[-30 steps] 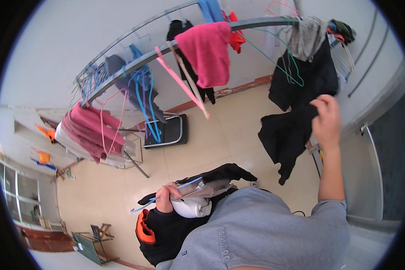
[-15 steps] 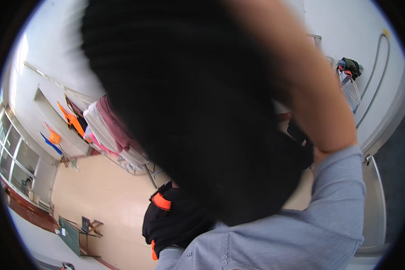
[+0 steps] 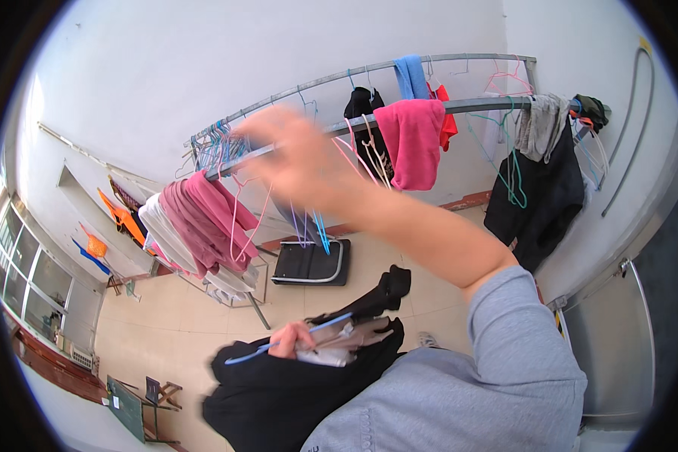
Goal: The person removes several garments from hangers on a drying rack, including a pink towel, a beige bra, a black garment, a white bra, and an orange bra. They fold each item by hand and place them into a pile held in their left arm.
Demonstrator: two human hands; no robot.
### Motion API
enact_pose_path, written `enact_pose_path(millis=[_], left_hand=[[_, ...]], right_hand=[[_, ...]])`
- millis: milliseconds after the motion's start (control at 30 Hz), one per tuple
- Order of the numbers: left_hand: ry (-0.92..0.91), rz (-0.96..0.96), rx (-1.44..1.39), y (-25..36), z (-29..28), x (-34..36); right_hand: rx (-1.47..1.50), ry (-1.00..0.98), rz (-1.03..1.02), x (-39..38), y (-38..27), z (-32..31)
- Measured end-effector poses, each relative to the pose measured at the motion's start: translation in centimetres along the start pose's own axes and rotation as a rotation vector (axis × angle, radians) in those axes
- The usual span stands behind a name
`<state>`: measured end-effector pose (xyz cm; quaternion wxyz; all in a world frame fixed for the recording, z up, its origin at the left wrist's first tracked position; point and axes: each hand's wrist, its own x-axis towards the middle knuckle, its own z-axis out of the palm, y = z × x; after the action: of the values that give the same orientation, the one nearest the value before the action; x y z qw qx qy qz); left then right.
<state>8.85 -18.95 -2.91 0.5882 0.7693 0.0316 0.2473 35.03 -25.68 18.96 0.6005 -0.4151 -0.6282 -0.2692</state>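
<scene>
My left hand (image 3: 285,340) is closed round a blue clothes hanger (image 3: 320,329) low in front of my body. A bunch of black garments (image 3: 297,395) hangs about that hand and over the forearm, along with a light, see-through piece of cloth (image 3: 337,343). How the hanger sits in the clothes is hidden. My right arm stretches up and left across the view to the metal drying rack. Blurred by motion, my right hand (image 3: 290,154) is level with the front rail (image 3: 474,105), its fingers stretched out and apart from the thumb, with nothing visible in them.
Many blue hangers (image 3: 217,143) crowd the rack's left end beside mauve clothing (image 3: 203,218). A pink towel (image 3: 410,143) and black trousers (image 3: 542,196) hang farther right. A folded black-topped piece of furniture (image 3: 310,262) lies below; a green table (image 3: 126,407) stands lower left.
A large black garment that filled the middle of the view has dropped low, baring the rack. My left hand and the blue hanger have come into sight. My right arm has swung left.
</scene>
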Motion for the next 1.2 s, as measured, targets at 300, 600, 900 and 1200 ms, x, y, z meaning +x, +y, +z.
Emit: enact_pose_path(millis=[300, 600, 900, 1200], left_hand=[[0.126, -0.1, 0.047, -1.8, 1.1, -0.1], [0.116, -0.055, 0.087, -4.1, 1.4, 3.8], [0.197, -0.086, 0.134, -4.3, 2.0, 6.0], [0.161, -0.084, 0.066, -4.0, 3.0, 9.9]], right_hand=[[-0.991, 0.267, 0.267, -12.5, 16.3, -15.3], [-1.156, -0.206, 0.125, -11.1, 23.1, -13.7], [-1.344, -0.178, 0.338, -11.9, 21.8, -22.6], [0.152, -0.186, 0.866, -16.4, 18.4, -14.1]])
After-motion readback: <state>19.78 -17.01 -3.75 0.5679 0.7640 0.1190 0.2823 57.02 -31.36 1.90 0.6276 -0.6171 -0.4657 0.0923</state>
